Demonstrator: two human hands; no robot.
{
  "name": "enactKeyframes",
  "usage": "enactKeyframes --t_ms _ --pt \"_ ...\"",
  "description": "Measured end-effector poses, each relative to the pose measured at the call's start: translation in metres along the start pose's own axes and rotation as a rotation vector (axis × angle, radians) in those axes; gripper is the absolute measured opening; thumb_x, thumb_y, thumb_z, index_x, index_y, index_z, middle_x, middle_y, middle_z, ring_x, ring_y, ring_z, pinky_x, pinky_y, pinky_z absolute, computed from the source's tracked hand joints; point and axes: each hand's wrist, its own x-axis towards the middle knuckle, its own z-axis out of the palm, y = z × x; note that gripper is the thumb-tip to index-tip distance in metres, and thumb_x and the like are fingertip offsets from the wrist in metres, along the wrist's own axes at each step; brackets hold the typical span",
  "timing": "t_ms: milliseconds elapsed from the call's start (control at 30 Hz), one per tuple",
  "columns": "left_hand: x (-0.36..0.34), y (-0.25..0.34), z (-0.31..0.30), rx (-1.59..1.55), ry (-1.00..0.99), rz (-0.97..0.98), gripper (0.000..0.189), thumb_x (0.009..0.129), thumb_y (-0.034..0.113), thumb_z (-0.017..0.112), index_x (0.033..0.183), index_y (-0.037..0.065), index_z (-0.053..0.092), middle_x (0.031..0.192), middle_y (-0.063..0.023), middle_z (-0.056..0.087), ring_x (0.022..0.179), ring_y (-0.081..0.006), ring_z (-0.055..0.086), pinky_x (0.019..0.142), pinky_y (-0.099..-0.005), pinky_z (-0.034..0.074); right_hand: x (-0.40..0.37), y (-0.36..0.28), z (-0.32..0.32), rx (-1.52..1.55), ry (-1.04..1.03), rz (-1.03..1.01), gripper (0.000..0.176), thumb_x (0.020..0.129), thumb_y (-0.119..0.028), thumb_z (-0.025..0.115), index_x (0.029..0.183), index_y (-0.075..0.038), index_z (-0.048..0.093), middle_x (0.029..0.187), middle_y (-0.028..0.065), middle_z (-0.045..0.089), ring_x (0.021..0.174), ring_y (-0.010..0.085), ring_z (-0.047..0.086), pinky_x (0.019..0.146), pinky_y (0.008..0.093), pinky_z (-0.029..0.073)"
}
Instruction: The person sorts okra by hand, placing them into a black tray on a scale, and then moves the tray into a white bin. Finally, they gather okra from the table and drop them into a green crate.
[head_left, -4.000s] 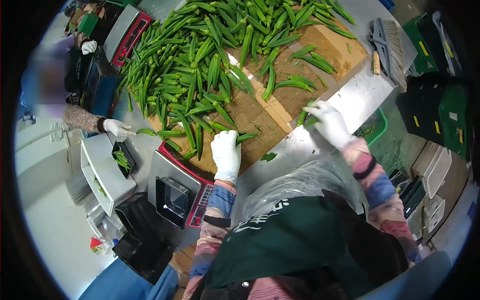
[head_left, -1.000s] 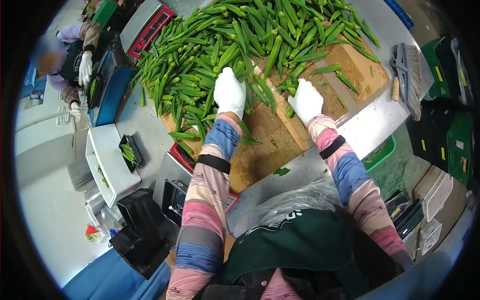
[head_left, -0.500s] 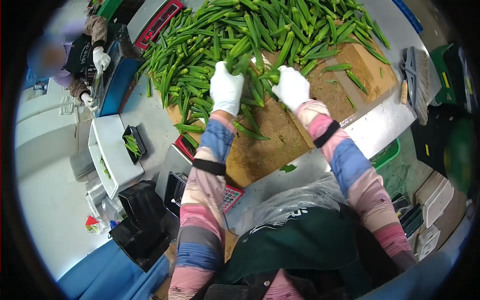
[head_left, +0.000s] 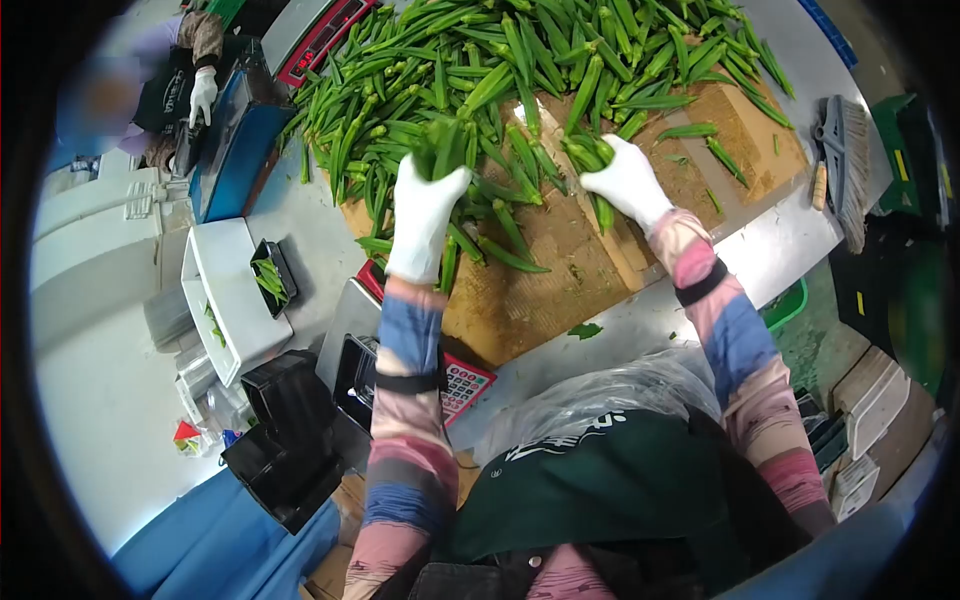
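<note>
A large heap of green okra (head_left: 480, 85) spreads over flattened cardboard (head_left: 540, 300) on the metal table. White-gloved, my left hand (head_left: 424, 212) is closed around a bunch of okra pods (head_left: 438, 148) at the near left side of the heap. My right hand (head_left: 630, 184), also in a white glove, grips a few okra pods (head_left: 588, 153) over the cardboard, right of the middle. Its fingertips are partly hidden behind the pods.
Left of me are a red scale (head_left: 466, 388) with a black tray (head_left: 354, 372), stacked black trays (head_left: 290, 440) and a white bin (head_left: 228, 300) with a small okra tray (head_left: 270, 276). A brush (head_left: 842, 165) lies far right. A co-worker's gloved hand (head_left: 203, 95) is at upper left.
My hands have moved apart, the left one leftward and the right one rightward. More okra now shows in each hand. The co-worker's upper hand has shifted slightly upward.
</note>
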Motion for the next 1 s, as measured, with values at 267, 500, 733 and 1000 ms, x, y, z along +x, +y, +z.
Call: enactKeyframes --t_ms 267,500,733,1000 --pt "-0.143 -0.085 0.012 -0.54 0.276 -0.382 0.024 0.094 0.011 0.066 0.116 0.003 0.063 0.092 -0.007 0.07 0.078 -0.0175 0.066 0.072 -0.0312 0.054 -0.041 -0.012 0.064 0.225 -0.387 0.039 0.054 0.072 -0.015 0.08 0.119 0.006 0.064 0.098 0.0138 0.073 0.091 0.0187 0.068 0.085 0.0311 0.054" --pt "-0.14 -0.106 0.025 -0.909 0.183 -0.424 0.035 0.092 0.001 0.068 0.126 0.005 0.062 0.115 -0.0046 0.068 0.1 -0.0178 0.065 0.087 -0.0321 0.053 -0.057 -0.019 0.131 0.032 -0.373 0.057 0.057 0.073 -0.014 0.079 0.125 0.003 0.064 0.11 0.0178 0.074 0.1 0.0255 0.071 0.091 0.0337 0.054" --pt "-0.167 -0.054 -0.005 -1.289 -0.116 -0.515 0.039 0.097 0.004 0.061 0.134 -0.001 0.055 0.132 -0.0173 0.063 0.121 -0.031 0.062 0.106 -0.0486 0.05 -0.086 -0.026 0.056 0.934 -0.782 0.443 0.036 0.09 -0.007 0.072 0.124 0.002 0.066 0.111 0.0094 0.073 0.098 0.0169 0.07 0.089 0.0317 0.055" --pt "-0.191 -0.021 -0.009 -1.178 -0.27 -0.422 0.045 0.099 0.009 0.061 0.14 -0.004 0.049 0.136 -0.0149 0.06 0.122 -0.0252 0.062 0.106 -0.0409 0.05 -0.129 -0.03 0.04 1.015 -0.804 0.401 0.042 0.095 -0.012 0.07 0.134 -0.001 0.059 0.122 0.0078 0.069 0.106 0.0168 0.068 0.092 0.0336 0.055"
